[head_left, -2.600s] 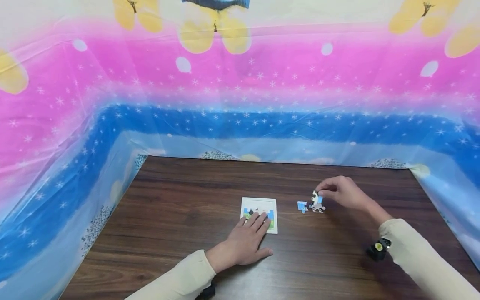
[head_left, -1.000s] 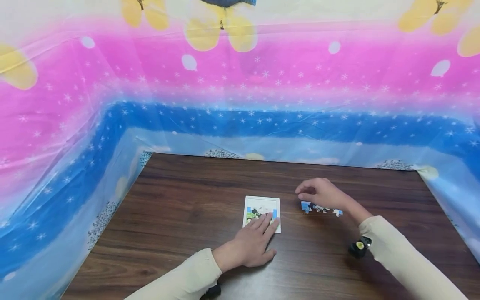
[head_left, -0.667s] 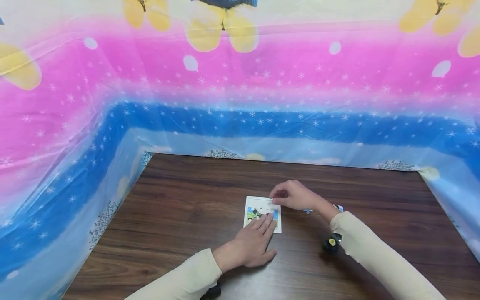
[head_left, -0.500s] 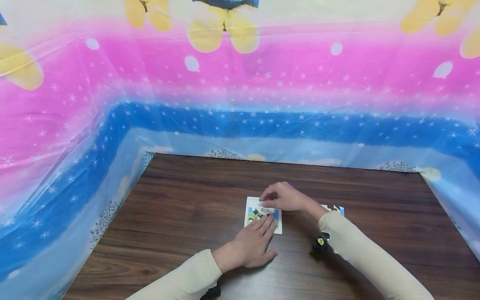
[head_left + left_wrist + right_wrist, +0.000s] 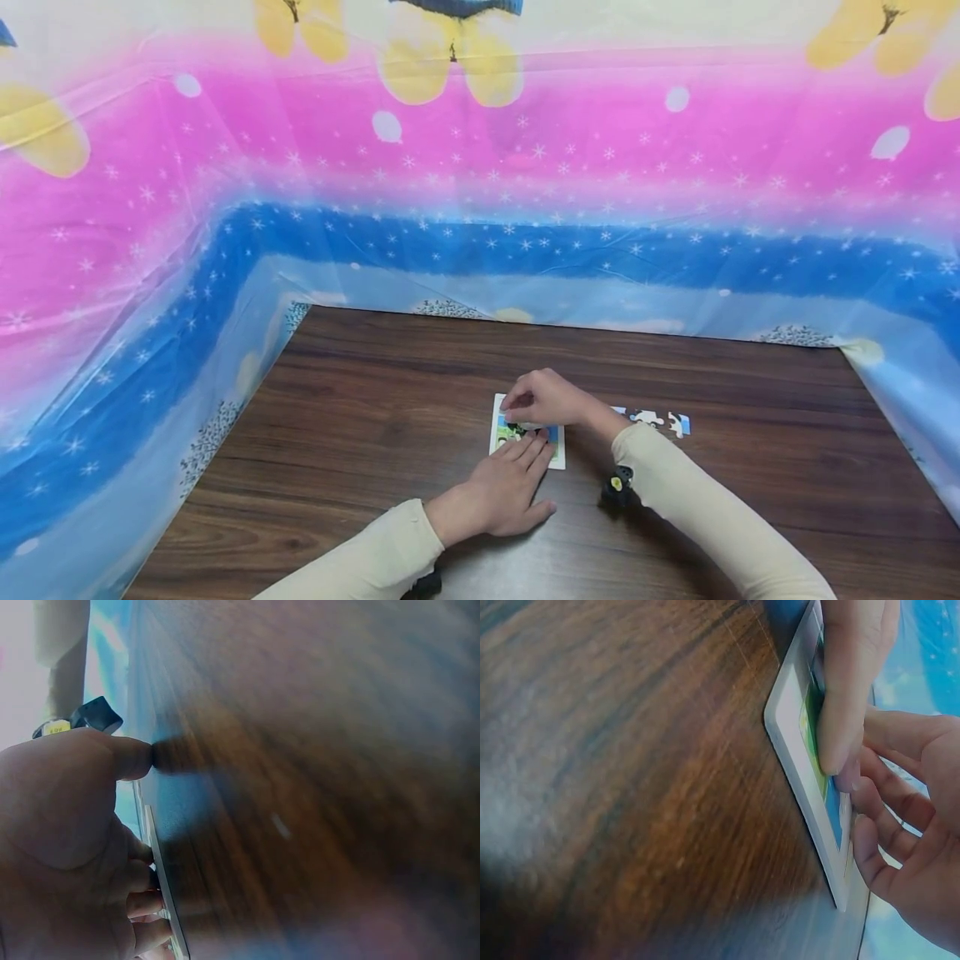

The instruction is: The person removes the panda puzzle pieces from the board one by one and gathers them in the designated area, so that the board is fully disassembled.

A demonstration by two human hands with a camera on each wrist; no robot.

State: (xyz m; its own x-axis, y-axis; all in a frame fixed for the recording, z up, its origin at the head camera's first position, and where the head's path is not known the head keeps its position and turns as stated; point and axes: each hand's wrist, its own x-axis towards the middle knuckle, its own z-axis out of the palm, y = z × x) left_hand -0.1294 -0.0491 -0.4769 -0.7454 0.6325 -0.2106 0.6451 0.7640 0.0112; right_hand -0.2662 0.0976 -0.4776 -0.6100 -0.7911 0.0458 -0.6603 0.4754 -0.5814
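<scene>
A small jigsaw puzzle board (image 5: 495,442) with a pale frame and a blue and green picture lies on the table. My left hand (image 5: 510,492) rests flat on its lower part, fingers straight, thumb spread onto the wood. In the left wrist view, the fingertips touch the board's edge (image 5: 166,892). My right hand (image 5: 551,398) is over the upper part, thumb and forefinger pinching a puzzle piece that the fingers mostly hide. The right wrist view shows the curled right fingers (image 5: 885,817) close against the board, beside a left finger (image 5: 844,712).
Loose puzzle pieces lie right of the board, partly behind my right forearm: a white and black one (image 5: 647,418) and a white and blue one (image 5: 678,425). A patterned pink and blue cloth (image 5: 480,250) rises along the far edge of the brown table (image 5: 360,400).
My right hand has moved left from the loose pieces to the top of the board, then a little further left and down over it. My left hand has stayed on the board.
</scene>
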